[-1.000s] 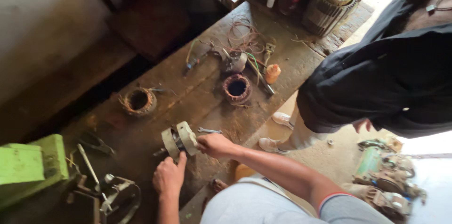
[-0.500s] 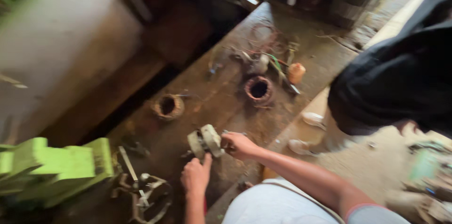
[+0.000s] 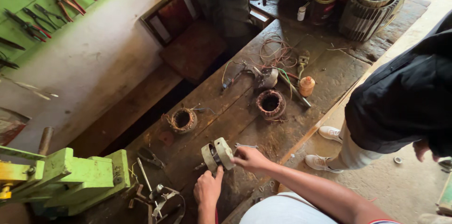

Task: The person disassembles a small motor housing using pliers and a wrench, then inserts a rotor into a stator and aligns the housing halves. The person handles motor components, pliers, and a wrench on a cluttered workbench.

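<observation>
Lower centre of frame: both hands on a small grey motor (image 3: pixel 217 154) resting on the wooden desk (image 3: pixel 329 71). Right hand (image 3: pixel 249 159) grasps its right side; left hand (image 3: pixel 208 188) is clenched below it, thumb touching its lower edge. Two copper-wound coils lie further up the desk: one (image 3: pixel 182 120) left of centre, one (image 3: pixel 270 104) at centre. Green machine (image 3: pixel 70 177) lower left. Another person in black (image 3: pixel 405 101) stands at right.

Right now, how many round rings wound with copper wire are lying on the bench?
2. One copper-wound ring lies left of middle; another copper-wound ring lies mid-bench near the orange spool. Clutter may hide more.
</observation>
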